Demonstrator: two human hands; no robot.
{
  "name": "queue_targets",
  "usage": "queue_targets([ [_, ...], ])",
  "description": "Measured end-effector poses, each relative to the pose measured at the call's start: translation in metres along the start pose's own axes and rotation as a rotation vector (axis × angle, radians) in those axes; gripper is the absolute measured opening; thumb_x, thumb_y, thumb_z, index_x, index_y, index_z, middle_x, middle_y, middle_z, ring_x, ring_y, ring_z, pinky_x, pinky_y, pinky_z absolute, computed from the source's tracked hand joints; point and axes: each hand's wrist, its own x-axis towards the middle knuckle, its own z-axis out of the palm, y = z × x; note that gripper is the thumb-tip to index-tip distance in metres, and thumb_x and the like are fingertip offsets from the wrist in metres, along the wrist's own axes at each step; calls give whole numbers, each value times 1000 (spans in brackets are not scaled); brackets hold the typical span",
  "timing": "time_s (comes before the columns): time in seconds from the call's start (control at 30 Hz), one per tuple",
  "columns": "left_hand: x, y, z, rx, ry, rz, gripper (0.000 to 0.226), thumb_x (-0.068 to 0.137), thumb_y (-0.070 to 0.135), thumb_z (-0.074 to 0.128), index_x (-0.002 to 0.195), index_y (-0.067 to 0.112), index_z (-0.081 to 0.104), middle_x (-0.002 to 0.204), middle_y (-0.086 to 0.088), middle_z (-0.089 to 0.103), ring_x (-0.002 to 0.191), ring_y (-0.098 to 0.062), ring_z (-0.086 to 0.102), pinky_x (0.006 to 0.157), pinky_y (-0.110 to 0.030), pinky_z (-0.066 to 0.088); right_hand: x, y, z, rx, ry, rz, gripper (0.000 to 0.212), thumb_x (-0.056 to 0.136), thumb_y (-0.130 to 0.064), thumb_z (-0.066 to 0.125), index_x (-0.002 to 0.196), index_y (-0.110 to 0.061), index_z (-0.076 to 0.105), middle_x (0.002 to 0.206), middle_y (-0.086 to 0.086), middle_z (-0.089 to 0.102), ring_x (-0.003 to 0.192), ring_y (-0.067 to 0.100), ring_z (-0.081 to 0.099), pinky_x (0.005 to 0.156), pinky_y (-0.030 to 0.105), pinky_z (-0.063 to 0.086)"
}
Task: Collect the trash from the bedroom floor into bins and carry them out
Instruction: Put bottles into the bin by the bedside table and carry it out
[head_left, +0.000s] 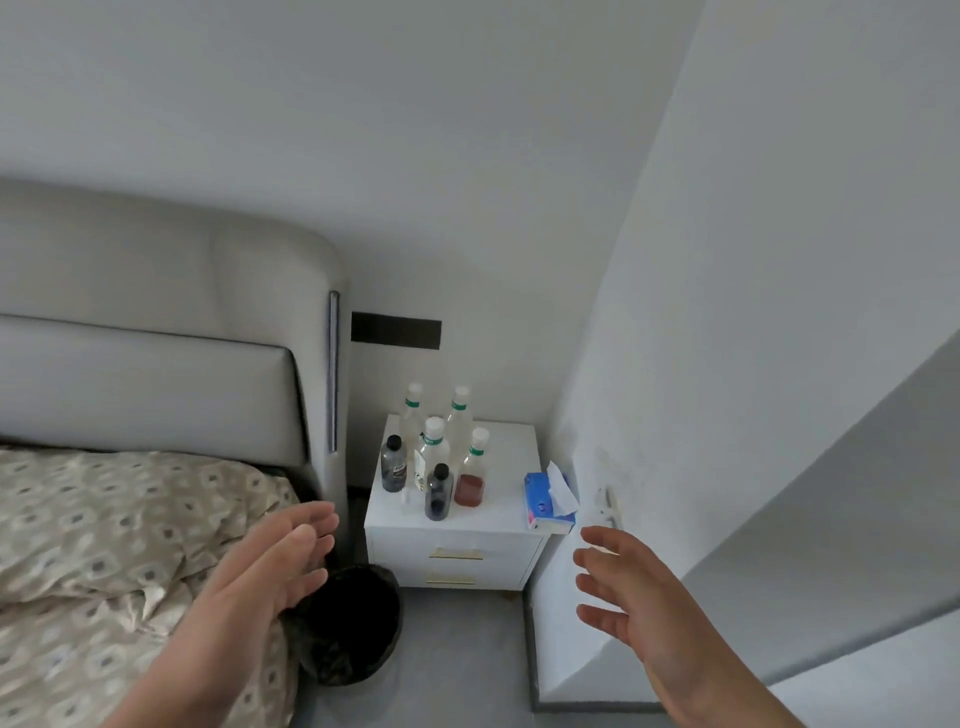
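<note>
- The bed (104, 519) fills the side out beyond my left hand (270, 566). Its patterned cover runs under that wrist and forearm.
- The floor (457, 649) is a narrow grey strip showing between my two hands. I can't make out any loose trash on the part I can see.
- The bench (511, 447), a white bedside unit with two drawers, stands ahead of both hands in the corner, a little nearer the right hand's fingertips.
- The bin (358, 623) is the thing that matters. It is dark and round, and it stands on the floor with its mouth up, tucked between the bed and the bench. It lies just below and to the inside of my left fingertips, with the heel of that hand covering part of its rim.
- My left hand is released, with the fingers straight and spread, and it holds nothing. I judge it clearly the nearer one, so the reach goes down and slightly inward to the rim.
- My right hand (639, 597) is also slack and empty, well apart from the bin across the floor strip and close to the wall.
- A blue tissue box (540, 501) lies on the bench edge just ahead of my right fingertips.
- The bottles (436, 457) stand clustered upright on the bench, ahead of the gap between my hands.
</note>
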Motion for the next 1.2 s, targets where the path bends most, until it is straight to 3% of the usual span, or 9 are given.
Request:
queue_targets([
  [0.13,56,-1,8,51,-41,-12,86,36,69,76,108,22,66,109,5,72,105,-11,66,85,-36,48,64,-17,3,9,33,19,29,81,-27,65,109,-27,62,114,3,62,106,17,60,93,39,52],
  [0.23,102,-9,12,114,-8,-36,102,25,80,74,108,21,66,108,5,72,102,-9,67,85,-36,48,127,-22,5,12,20,41,21,92,-21,56,112,-26,60,116,4,60,107,18,59,93,38,52],
  [0.3,136,-14,18,130,11,-70,87,37,69,77,107,19,65,105,3,73,103,-14,66,84,-37,48,172,-25,7,22,-2,49,23,91,-23,58,113,-27,59,116,4,60,108,17,58,92,37,52],
  [0.43,204,-27,34,140,98,-157,17,92,18,52,104,16,64,109,-5,69,110,-21,60,82,-34,47,260,-27,14,35,-27,109,25,90,-20,58,114,-25,60,109,1,60,105,17,58,95,38,51],
  [0.57,269,-52,50,176,176,-236,13,89,18,60,101,19,64,112,-5,66,110,-19,59,92,-37,45,341,-24,24,-34,-32,169,31,91,-19,54,121,-24,54,106,-3,57,105,16,57,98,38,49],
  [0.73,344,-95,58,242,161,-361,17,85,26,64,101,27,63,113,4,63,112,-15,57,93,-33,45,417,-7,39,-153,-14,228,60,68,-33,62,126,-23,52,108,-5,59,108,19,59,104,41,44],
  [0.9,419,-153,50,530,167,-403,43,87,16,64,129,14,55,112,8,61,114,-14,55,104,-29,37,472,33,55,-370,-78,149,56,84,-28,67,135,-26,44,136,-6,50,127,12,46,104,32,38],
  [1.1,478,-207,39,865,163,-427,68,81,21,66,144,18,39,141,-7,49,128,-22,47,101,-32,35,513,66,73,-622,-165,57,72,78,-37,72,141,-29,37,146,-9,40,132,12,39,105,25,35],
  [1.2,488,-229,38,898,106,-426,63,78,21,69,137,18,46,125,-3,58,116,-19,53,90,-27,38,525,79,77,-623,-169,38,65,79,-31,72,137,-29,42,141,-11,44,124,12,44,103,26,39],
])
